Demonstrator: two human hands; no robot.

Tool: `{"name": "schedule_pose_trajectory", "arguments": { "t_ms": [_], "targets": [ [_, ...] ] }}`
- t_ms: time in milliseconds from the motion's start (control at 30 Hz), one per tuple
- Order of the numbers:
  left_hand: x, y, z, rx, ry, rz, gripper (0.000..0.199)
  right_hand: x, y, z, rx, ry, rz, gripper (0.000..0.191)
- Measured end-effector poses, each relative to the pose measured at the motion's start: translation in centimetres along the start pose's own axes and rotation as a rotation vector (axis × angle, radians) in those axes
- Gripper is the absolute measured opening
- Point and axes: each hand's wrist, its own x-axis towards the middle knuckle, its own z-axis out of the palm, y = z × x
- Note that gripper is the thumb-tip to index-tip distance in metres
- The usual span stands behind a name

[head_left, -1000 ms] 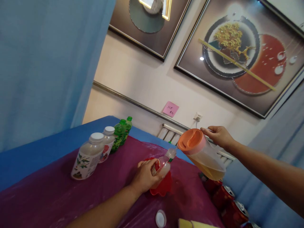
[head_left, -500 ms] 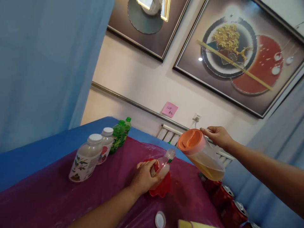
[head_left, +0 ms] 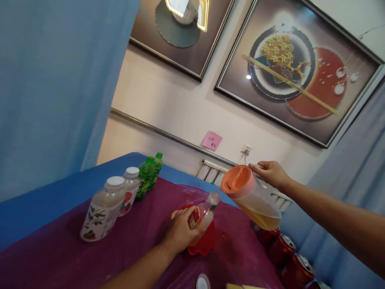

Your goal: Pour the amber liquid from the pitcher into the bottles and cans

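Faintly, unreadable handwriting on pink sticky note (head_left: 212, 141).

The pitcher (head_left: 252, 198) hangs right of the small bottle (head_left: 203, 211), which stands in the bowl (head_left: 207, 243).

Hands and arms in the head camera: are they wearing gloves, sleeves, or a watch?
No. The left hand and right hand are bare, with no gloves or rings showing. Both forearms are bare too: no sleeves, watch or bracelet as far as the picture reaches.

pitcher (head_left: 251, 198) tipped slightly further toward small bottle (head_left: 204, 212) mouth.
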Motion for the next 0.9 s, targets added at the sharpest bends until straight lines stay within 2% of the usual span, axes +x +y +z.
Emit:
{"name": "schedule_pose_trajectory", "arguments": {
  "t_ms": [100,367,567,900],
  "targets": [
    [0.0,-0.3,0.1,0.002,-0.003,-0.008,0.044,0.1,0.1,0.1,0.002,-0.001,-0.004,0.065],
    [0.2,-0.7,0.4,0.019,-0.012,0.0,0.041,0.2,0.2,0.3,0.018,0.011,0.001,0.064],
    [0.1,-0.5,0.2,0.006,-0.031,-0.02,0.043,0.1,-0.1,0.3,0.052,-0.016,0.039,0.064],
    [0.1,0.3,-0.3,0.012,-0.018,-0.009,0.037,0.3,0.2,0.4,0.024,-0.015,0.012,0.065]
  ]
}}
